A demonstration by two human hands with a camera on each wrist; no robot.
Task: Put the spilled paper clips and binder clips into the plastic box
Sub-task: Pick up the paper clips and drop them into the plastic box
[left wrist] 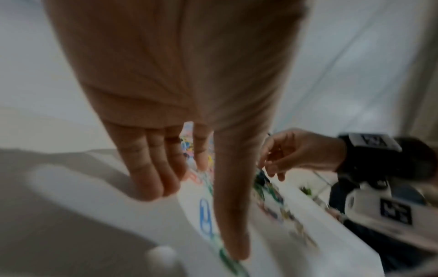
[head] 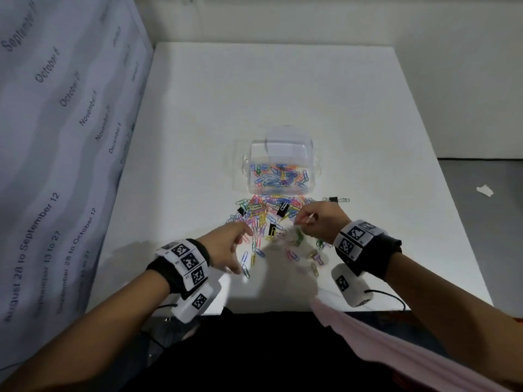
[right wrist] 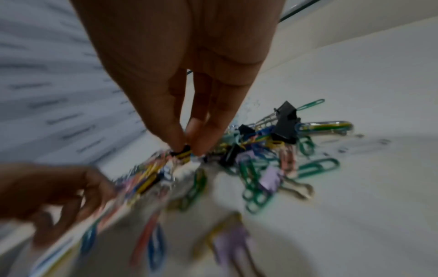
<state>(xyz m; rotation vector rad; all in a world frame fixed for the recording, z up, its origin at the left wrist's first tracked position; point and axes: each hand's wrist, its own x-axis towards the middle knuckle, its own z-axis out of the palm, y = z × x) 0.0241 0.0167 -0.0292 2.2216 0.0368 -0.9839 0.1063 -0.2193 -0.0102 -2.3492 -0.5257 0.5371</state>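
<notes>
White and bare at its far end, the table [head: 283, 89] stands against a sheet [head: 56, 123] printed with dates on the left. Near the middle sits the clear plastic box [head: 280, 154], open on top, with a layer of coloured paper clips inside. Just in front of it lies the spill of paper clips [head: 259, 215], many colours tangled together, with a few black binder clips [head: 282, 209] mixed in and one more off at the right end.

The left hand [head: 229, 244] reaches over the near left edge of the spill, fingers straight and slightly spread, the thumb stretched down beside a blue clip [left wrist: 205, 215]; it holds nothing that I can see. The right hand [head: 319, 219] hovers over the right side of the pile, thumb and fingertips [right wrist: 201, 144] pressed together, pinching a small dark and yellow piece too blurred to name. Both wrists wear dark bands [head: 365, 244] with black-and-white square markers.
</notes>
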